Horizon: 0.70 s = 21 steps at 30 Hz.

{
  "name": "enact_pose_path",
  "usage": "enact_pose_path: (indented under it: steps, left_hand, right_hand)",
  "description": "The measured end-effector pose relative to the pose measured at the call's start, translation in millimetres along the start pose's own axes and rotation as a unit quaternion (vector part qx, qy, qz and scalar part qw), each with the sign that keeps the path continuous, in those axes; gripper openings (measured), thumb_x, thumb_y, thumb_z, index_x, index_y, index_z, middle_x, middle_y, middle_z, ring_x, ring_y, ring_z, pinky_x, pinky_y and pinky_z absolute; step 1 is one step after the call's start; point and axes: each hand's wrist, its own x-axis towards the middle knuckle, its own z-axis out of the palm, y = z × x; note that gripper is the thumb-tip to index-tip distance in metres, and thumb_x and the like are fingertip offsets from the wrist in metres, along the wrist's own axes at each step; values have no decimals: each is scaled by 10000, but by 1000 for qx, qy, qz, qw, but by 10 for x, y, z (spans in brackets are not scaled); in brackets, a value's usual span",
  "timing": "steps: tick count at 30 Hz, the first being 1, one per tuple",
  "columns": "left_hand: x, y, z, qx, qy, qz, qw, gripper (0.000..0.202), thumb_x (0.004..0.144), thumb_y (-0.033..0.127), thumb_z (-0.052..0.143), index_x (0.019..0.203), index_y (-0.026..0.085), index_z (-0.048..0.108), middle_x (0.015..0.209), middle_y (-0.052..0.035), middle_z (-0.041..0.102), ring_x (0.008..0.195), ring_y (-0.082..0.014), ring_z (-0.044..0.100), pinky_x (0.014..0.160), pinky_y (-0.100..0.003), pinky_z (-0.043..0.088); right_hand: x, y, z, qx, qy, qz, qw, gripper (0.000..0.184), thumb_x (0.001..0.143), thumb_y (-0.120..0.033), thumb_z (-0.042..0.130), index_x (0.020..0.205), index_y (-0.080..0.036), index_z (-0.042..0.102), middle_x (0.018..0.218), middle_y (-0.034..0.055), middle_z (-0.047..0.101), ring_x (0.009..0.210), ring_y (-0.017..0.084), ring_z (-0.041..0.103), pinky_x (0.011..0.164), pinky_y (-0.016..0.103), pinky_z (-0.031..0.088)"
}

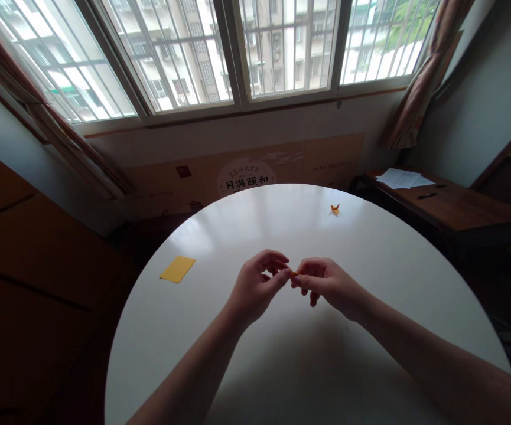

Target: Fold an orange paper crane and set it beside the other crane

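Above the middle of the round white table (255,366), my two hands meet at a small folded piece of orange-yellow paper (293,274). My left hand (261,283) pinches one side of it between thumb and fingers. From the other side, my right hand (326,282) closes its thumb and forefinger on it, the other fingers curled below. Most of the folded paper is hidden by the fingertips, so its shape is unclear. At the table's left lies a flat yellow sheet of paper (178,269). Toward the far right edge stands a small orange folded paper bird (335,209).
A wooden side table (472,200) with white papers (399,177) and a small dark object stands at the right. Behind the round table, a printed cardboard panel (326,153) leans below the barred windows. Brown cabinets (25,265) are on the left.
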Motion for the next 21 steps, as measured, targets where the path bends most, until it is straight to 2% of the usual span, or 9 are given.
enact_pose_path:
  steps: [4,8,12,18,21]
  left_hand:
    - [13,-11,-4,-61,6,-37,997,388,786,378,754,1079,142,659,889,-87,713,751,-176,637,529,-227,495]
    - [3,-17,27,-59,-12,-46,997,262,806,372,737,889,124,727,802,-84,726,701,-163,635,517,-212,471]
    - [-9,-25,50,-46,4,-42,998,229,815,356,727,835,129,744,759,-71,727,670,-156,635,496,-204,459]
    - [-3,27,5,-20,-2,-28,999,204,803,342,735,798,138,751,775,-73,736,659,-154,625,498,-211,466]
    - [-4,55,-27,-2,-9,-19,1000,196,790,340,747,785,144,753,786,-71,733,656,-152,616,505,-217,472]
  right_hand:
    - [-9,17,61,89,43,-7,995,255,749,-404,779,749,-162,701,762,35,652,640,130,547,490,220,458]
    - [-16,58,98,110,41,-19,993,260,756,-428,789,763,-176,727,735,26,645,647,131,541,513,227,460]
    - [-11,82,99,81,36,-28,996,259,779,-434,770,800,-176,751,737,29,643,679,144,558,524,231,467]
    - [-6,77,61,-47,37,-91,994,324,834,-486,703,844,-167,754,746,45,666,656,153,562,532,258,473]
    - [-13,74,56,-70,39,-110,991,318,837,-484,702,839,-169,747,738,41,665,640,151,557,529,259,471]
